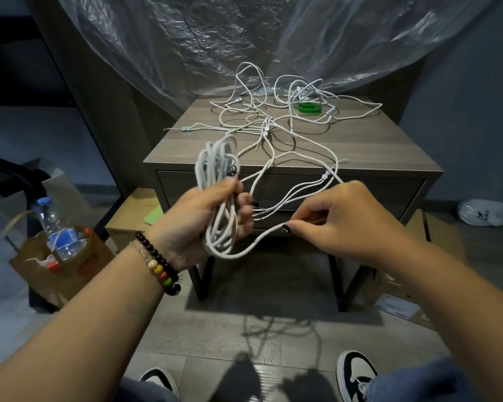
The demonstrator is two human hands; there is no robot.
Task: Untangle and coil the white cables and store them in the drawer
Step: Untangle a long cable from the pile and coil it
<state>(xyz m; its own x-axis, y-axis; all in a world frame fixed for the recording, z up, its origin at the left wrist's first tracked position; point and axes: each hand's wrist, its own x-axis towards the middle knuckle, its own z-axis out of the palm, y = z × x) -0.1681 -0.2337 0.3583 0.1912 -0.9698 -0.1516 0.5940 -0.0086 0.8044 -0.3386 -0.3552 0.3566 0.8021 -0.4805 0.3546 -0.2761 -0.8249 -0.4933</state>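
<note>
Holding a bunch of looped white cable [219, 198], the left hand [199, 224] has its fingers curled tight around the middle of the loops, so the coil sticks up above the hand and hangs down below it. The right hand [340, 221] is just beside it, a little lower, and it pinches one strand of the cable between the thumb and the first finger, with the other fingers bent in. That strand droops in a soft curve from the coil over to the pinching fingers. More strands run from the two hands up onto the top of the small wooden table [389, 158], where the rest of the white cables [276, 120] lie in a messy tangle. A green ring [310, 107] sits on the table near the back, with cables lying around it. The drawer [375, 190] in the front of the table is closed, and some strands hang down in front of it. The left wrist wears a bead bracelet [160, 264]. On the floor to the left stands a brown paper bag [55, 268] with a water bottle [57, 224] inside it. Crinkly clear plastic sheet [244, 33] hangs behind the table.
</note>
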